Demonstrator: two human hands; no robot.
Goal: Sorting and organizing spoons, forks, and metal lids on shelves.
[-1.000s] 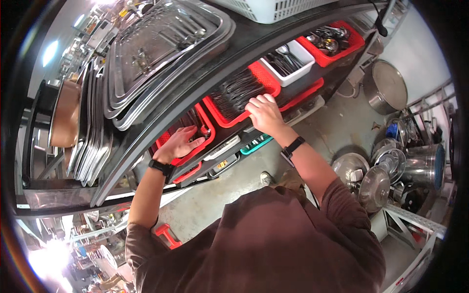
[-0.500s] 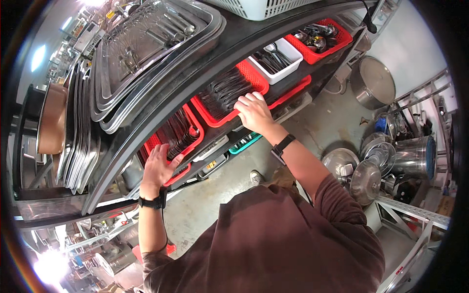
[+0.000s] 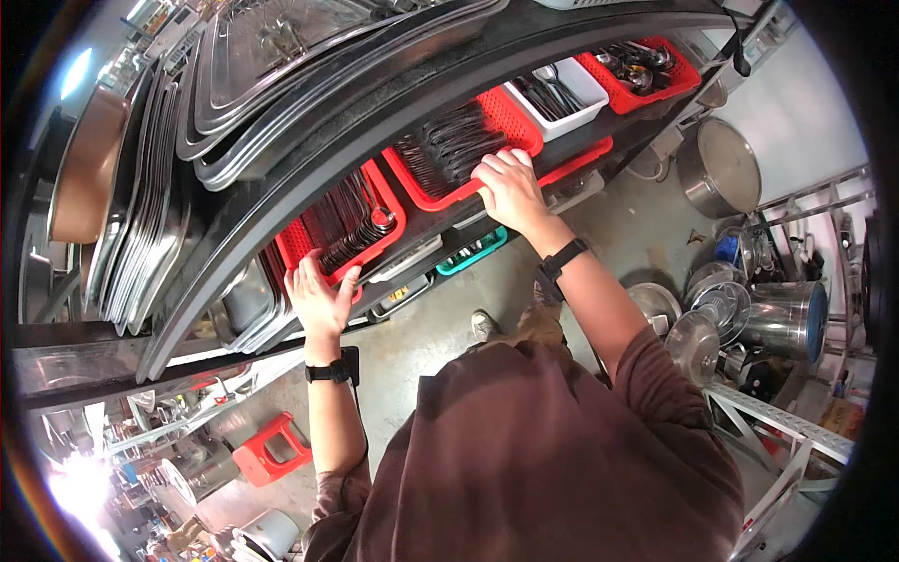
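My left hand (image 3: 319, 298) is at the near edge of a red plastic basket (image 3: 397, 199) filled with dark-looking cutlery (image 3: 345, 220). Its fingertips touch the rim and its thumb stands apart. Farther right, my right hand (image 3: 511, 190) is closed over the near right corner of a second red basket (image 3: 530, 136), fingers together and bent over the rim. Rows of forks (image 3: 451, 142) lie in that basket. Both baskets sit on a dark shelf under a black upper board. What the undersides of my fingers press on is hidden.
A white basket (image 3: 599, 110) of spoons and another red basket (image 3: 688, 79) of utensils stand farther right. Stacked metal trays (image 3: 346, 103) lie overhead. Below are a teal basket (image 3: 473, 254) and a red stool (image 3: 272, 450); large pots (image 3: 718, 167) stand on the right.
The view has shifted, with the shelf and baskets sitting a little farther right. Both hands stay at the same baskets. More of the red stool shows at lower left.
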